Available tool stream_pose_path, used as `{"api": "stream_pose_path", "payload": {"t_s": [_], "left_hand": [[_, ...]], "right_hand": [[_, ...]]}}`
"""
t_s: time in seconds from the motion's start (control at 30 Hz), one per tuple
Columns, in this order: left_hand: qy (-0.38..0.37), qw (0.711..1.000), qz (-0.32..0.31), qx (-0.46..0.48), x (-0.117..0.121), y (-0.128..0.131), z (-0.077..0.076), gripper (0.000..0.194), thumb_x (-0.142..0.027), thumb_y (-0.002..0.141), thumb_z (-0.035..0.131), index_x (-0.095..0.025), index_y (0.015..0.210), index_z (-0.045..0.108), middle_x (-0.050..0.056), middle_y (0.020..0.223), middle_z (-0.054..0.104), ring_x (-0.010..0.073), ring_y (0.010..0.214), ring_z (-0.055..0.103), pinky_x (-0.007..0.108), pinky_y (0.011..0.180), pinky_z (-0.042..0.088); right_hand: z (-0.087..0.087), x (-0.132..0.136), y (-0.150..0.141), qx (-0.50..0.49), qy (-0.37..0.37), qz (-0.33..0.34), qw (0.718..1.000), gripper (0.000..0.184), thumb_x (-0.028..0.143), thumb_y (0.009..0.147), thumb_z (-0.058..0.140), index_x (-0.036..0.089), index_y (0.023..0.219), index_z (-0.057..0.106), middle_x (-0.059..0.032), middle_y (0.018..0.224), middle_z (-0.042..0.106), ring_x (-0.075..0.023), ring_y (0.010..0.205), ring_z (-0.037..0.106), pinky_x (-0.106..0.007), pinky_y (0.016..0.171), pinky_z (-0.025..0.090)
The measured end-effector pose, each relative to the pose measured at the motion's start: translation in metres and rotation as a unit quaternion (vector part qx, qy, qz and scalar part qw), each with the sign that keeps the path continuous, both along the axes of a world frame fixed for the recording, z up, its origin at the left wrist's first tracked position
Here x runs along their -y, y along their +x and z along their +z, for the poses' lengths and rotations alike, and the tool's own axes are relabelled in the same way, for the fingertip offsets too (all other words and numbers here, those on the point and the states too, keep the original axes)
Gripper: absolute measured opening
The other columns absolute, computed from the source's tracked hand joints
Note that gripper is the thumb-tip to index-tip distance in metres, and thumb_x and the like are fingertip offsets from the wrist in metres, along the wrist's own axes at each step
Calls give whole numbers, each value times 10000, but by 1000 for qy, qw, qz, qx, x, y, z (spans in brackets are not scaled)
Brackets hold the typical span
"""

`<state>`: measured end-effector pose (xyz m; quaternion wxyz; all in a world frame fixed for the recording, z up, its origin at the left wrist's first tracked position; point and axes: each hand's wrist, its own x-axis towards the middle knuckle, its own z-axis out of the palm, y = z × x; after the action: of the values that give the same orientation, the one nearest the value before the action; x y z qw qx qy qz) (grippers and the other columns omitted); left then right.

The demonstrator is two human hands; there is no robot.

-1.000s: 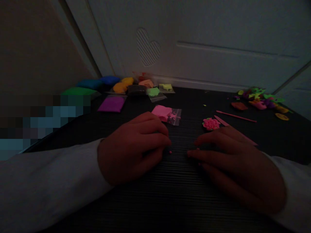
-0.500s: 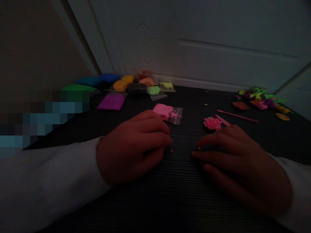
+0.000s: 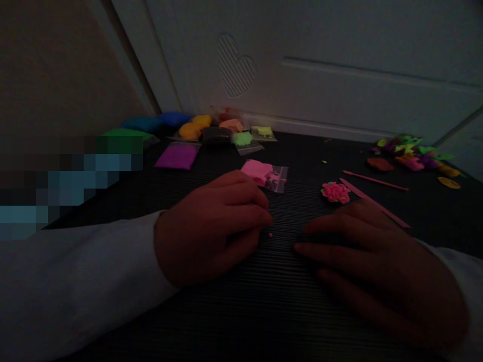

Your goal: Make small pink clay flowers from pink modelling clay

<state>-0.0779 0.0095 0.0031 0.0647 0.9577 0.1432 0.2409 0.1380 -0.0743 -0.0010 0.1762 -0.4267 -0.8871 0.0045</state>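
Observation:
My left hand (image 3: 217, 226) is closed, its thumb and fingertips together over the dark table; what they hold, if anything, is hidden. A tiny pink clay ball (image 3: 270, 235) lies just beside those fingertips. Opposite it, my right hand (image 3: 372, 261) rests low on the tabletop with fingers stretched out and apart. Just beyond that hand sits a pink ruffled clay flower (image 3: 335, 192) with a bit of green at its edge. A flat pink modelling tool (image 3: 377, 203) lies beside the flower, near my right knuckles. Behind my left hand is an open bag of pink clay (image 3: 258, 172).
A thin pink stick tool (image 3: 375, 180) lies farther back. Bags of coloured clay, including a purple one (image 3: 177, 156), line the back left. Colourful clay pieces (image 3: 415, 153) are heaped at the back right. A white panel (image 3: 332, 95) with a heart relief rises behind the table.
My right hand has shifted slightly rightward and toward me, showing more of the flat pink tool. A pink speck seen between its fingers is out of sight now. My left hand keeps its pose.

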Motion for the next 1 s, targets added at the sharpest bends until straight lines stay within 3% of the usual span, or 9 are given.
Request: {"api": "stream_pose_path", "payload": {"t_s": [0.4,0.73,1.0], "left_hand": [[-19,1000,-15,2,0,2,-2,212,-119,733,473,-175,878,617,48,852,558,153,842,468,301,775,403],[14,998,-34,-55,13,9,-6,357,-352,735,485,-230,1064,548,61,1180,453,245,1050,340,420,910,291],[27,997,-31,-69,14,10,-6,410,-415,719,488,-170,1040,558,73,1194,460,257,1075,323,434,933,265]], "right_hand": [[2,-2,5,-66,23,-18,997,253,138,763,467,187,987,573,-53,926,551,-165,848,475,-329,690,383],[2,-6,8,-56,58,13,997,236,108,724,453,156,911,588,-69,865,559,-172,776,485,-351,676,367],[4,-4,7,-54,64,-16,996,232,102,722,446,149,894,594,-74,860,566,-175,794,493,-344,697,373]]}}
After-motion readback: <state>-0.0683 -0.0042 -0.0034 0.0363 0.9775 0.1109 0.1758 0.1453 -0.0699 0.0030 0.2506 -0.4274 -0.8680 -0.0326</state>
